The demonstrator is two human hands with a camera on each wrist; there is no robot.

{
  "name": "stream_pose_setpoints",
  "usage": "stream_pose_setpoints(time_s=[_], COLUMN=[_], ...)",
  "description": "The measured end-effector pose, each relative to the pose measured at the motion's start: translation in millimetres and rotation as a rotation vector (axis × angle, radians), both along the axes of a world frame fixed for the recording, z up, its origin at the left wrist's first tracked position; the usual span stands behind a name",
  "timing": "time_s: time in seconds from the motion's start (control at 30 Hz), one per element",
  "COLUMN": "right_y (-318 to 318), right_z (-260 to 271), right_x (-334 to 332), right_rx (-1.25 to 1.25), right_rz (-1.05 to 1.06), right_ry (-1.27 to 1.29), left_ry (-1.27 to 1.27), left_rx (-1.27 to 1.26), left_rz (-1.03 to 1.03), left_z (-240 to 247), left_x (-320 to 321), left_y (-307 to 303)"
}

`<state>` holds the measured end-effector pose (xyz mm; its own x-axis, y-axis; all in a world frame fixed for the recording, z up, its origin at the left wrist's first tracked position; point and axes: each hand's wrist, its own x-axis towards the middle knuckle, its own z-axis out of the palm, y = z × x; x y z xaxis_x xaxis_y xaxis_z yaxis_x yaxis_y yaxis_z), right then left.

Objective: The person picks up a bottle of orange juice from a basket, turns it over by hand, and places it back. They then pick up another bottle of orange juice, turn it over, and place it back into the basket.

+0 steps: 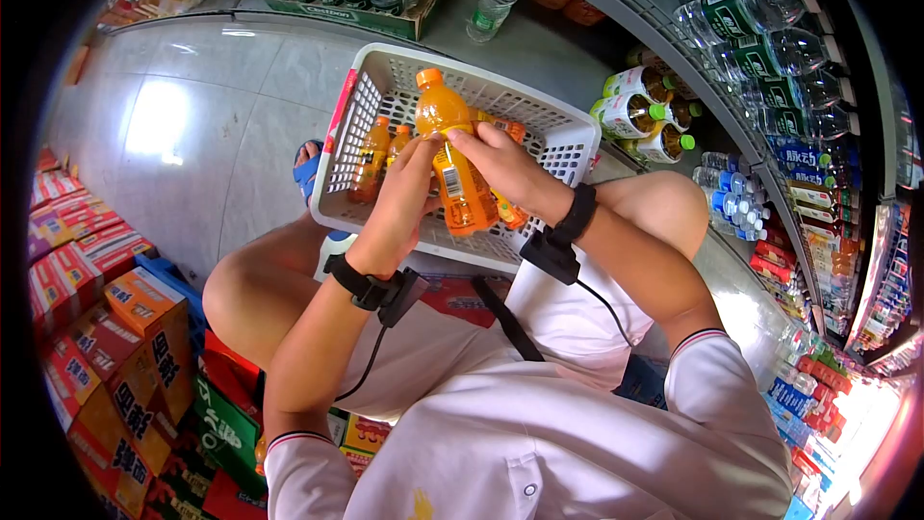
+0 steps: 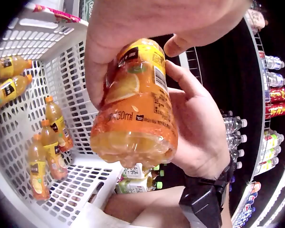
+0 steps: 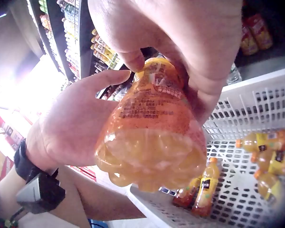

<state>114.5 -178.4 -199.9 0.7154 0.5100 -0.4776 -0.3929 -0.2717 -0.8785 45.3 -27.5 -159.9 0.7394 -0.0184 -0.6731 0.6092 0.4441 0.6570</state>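
An orange juice bottle [image 1: 462, 183] with an orange cap is held tilted above a white perforated basket [image 1: 577, 149], its base toward the person. The left hand [image 1: 399, 195] grips one side of it, and the right hand [image 1: 510, 169] grips the other, thumbs near each other on the label. In the left wrist view the bottle [image 2: 135, 109] shows its base and label between the left hand [image 2: 118, 28] and the right hand [image 2: 197, 118]. Smaller orange bottles [image 3: 208, 187] lie in the basket, some partly hidden by the hands in the head view.
Past the basket, a clear water bottle [image 1: 494, 8] stands beside a green carton [image 1: 385, 24] of bottles. Shelves of drinks [image 1: 760, 58] line the right. Stacked orange boxes [image 1: 144, 327] are at the left. The basket rests by the person's bent legs.
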Motion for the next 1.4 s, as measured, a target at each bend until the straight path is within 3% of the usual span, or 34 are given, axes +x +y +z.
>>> stream_pose_setpoints(time_s=[1.4], right_y=[-0.6], right_z=[-3.2], right_x=[-1.3], right_rx=[-0.012], right_rz=[0.021], right_ry=[-0.022], left_ry=[0.002], left_rx=[-0.009], left_rz=[0.032], left_z=[-4.1], left_x=[0.1], left_y=[0.2])
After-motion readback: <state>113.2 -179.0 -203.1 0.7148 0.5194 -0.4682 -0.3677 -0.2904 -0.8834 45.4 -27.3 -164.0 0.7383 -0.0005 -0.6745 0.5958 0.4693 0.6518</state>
